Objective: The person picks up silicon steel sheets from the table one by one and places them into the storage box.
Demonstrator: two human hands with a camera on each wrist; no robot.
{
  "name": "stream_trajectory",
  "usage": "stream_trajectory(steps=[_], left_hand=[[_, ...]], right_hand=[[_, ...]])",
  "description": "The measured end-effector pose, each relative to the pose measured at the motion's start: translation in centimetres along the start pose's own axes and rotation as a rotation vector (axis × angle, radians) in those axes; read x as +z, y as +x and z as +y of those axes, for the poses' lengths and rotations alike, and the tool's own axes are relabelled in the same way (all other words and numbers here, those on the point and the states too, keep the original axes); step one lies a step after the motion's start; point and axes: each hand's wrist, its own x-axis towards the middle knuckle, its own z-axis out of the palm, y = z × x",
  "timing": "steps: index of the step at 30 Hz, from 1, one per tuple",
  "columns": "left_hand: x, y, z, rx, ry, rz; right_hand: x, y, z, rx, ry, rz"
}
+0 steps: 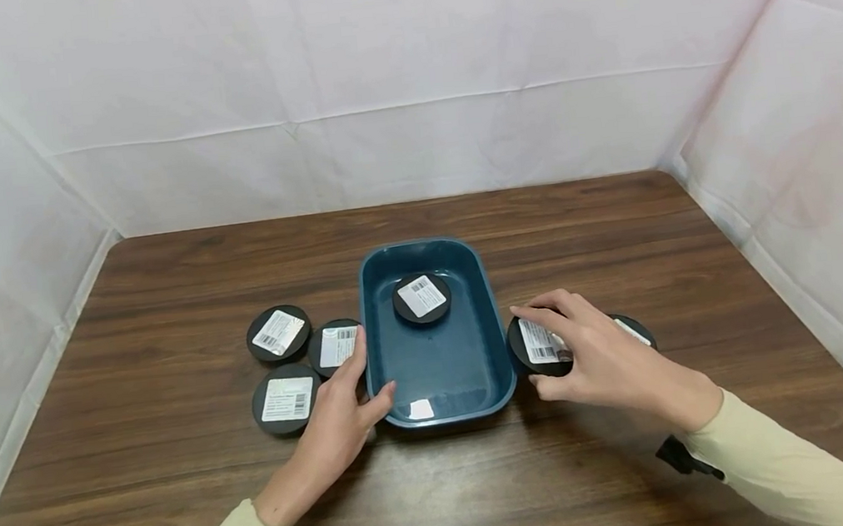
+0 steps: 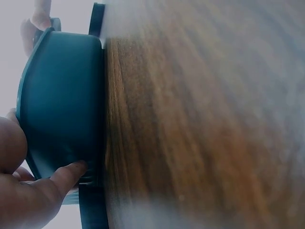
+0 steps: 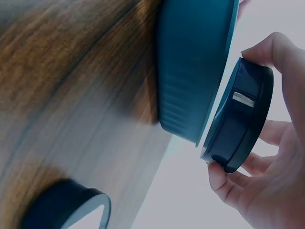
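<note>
A blue rectangular plastic tray (image 1: 442, 374) sits on the table, and my left hand (image 1: 340, 416) grips its near left side, thumb over the rim and fingers along the outer wall. My right hand (image 1: 603, 356) holds a flat round black container (image 3: 248, 114) by its edge, between thumb and fingertips. That container is lifted off the table beside the tray's right wall, its labelled face up. Inside the tray, toward the far end, lies another round black container (image 1: 422, 299) with a white barcode label.
Left of the tray lie three more black containers: one farther back (image 1: 278, 335), one nearer me (image 1: 286, 400), and one close to the tray (image 1: 335, 347). Another container (image 1: 641, 329) is partly hidden behind my right hand. White sheeting (image 1: 396, 148) surrounds the brown wooden table (image 1: 172, 335).
</note>
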Motion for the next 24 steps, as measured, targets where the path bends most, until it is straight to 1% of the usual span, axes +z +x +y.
stream_trajectory(steps=[5, 10, 18, 24], left_hand=[[0.0, 0.0, 0.0, -0.005, -0.012, -0.004], [-0.1, 0.1, 0.1, -0.001, -0.008, -0.009], [-0.4, 0.0, 0.1, 0.017, -0.008, 0.005], [-0.2, 0.0, 0.1, 0.015, -0.022, -0.011]], right_hand=[[-0.6, 0.7, -0.3, 0.014, 0.004, -0.043], [-0.7, 1.2, -0.8, 0.03, 0.005, -0.075], [-0.8, 2.4, -1.8, -0.028, 0.001, -0.097], [-0.9, 2.6, -2.1, -0.055, -0.008, -0.087]])
